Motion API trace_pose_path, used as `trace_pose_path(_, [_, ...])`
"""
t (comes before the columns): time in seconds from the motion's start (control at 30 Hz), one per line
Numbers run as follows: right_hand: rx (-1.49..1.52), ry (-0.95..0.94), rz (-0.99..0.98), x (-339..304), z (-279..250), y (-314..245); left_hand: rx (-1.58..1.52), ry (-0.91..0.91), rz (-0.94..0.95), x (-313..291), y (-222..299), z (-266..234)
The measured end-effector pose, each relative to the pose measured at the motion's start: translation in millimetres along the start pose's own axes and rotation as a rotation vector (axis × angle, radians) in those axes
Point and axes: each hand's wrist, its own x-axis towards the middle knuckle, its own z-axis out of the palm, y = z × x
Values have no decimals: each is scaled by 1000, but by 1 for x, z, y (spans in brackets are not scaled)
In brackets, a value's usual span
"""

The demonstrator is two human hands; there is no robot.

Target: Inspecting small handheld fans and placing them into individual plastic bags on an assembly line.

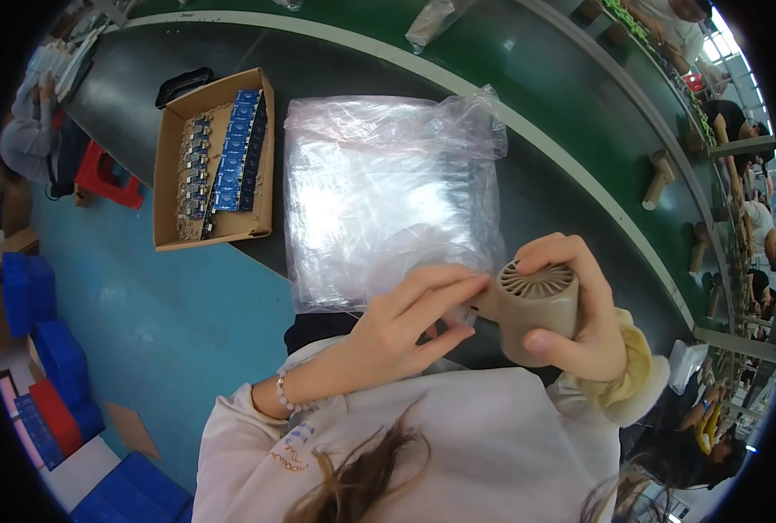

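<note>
A beige-brown handheld fan [540, 318] with a round head and a radial slotted grille is gripped in my right hand [588, 322]. My right fingers wrap the far side of the head, and the thumb presses its near side. My left hand [405, 318] is beside the fan, its fingers stretched out and apart, fingertips at the fan's short left-hand part. Whether they press on it I cannot tell. Beyond both hands lies a large flat stack in clear plastic wrapping [388, 192], shiny and wrinkled.
An open cardboard box [266, 174] at the left holds blue packs and small circuit parts, with a black tray [184, 85] behind it. Similar fans [658, 179] lie on the green conveyor [579, 96]. A red stool [109, 177] and blue bins [61, 357] stand left. Other people sit along the line.
</note>
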Motion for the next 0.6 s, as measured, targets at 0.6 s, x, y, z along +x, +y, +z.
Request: trace_pose_path(0.6, [-390, -37, -122, 9, 2, -3, -105, 3, 48, 7, 19, -13])
